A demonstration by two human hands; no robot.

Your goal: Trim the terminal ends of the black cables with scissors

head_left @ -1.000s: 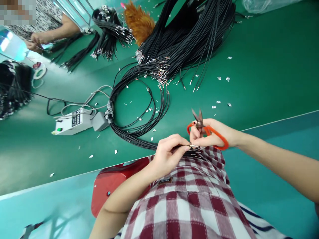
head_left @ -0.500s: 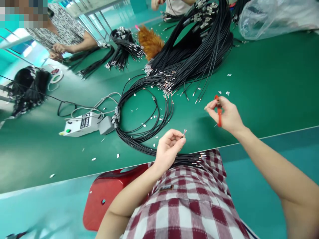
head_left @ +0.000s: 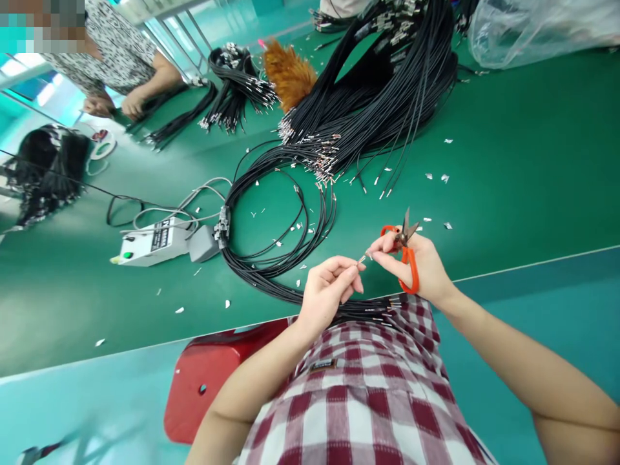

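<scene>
The wire end point(head_left: 362, 259) sits just off the table's near edge, pinched in the left hand point(head_left: 325, 294); at its 3 o'clock the right hand point(head_left: 420, 268) is curled round the orange scissors point(head_left: 404, 255), fingertips touching the terminal. Probably best if it's held steady and only the tip gets trimmed, clear of the bundled wires point(head_left: 271, 258) at 9 o'clock.

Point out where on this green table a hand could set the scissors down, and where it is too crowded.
Free: the green table right of the scattered metal clippings, below the plastic bag; also the strip left of the control box. Crowded: the middle, under the black wire bundles and the coiled wires.
</scene>
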